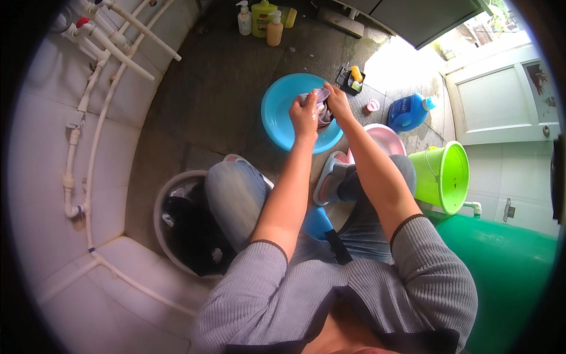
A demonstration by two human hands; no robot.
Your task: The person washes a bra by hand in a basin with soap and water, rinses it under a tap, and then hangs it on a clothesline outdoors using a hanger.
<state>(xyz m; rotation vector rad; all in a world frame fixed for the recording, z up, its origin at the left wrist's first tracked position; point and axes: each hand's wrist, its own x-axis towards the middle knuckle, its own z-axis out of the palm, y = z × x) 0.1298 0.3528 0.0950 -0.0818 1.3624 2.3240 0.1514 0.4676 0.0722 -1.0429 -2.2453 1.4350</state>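
A wet, bunched grey-purple cloth (324,110) is held between my two hands over the right part of a blue plastic basin (278,110). My left hand (305,114) grips the cloth's left side, its fingers curled round it. My right hand (338,102) holds the upper right edge of the cloth near the basin's rim. Some of the cloth is hidden behind my fingers. The basin rests on the dark floor in front of my feet.
A grey tub (158,217) of dark clothes is at left. Rightward are a pink basin (384,135), a blue detergent bottle (404,113), a lime green bucket (426,170) and a green container (499,261). Pump bottles (274,33) and a soap box (353,86) stand beyond. Pipes (99,119) line the left wall.
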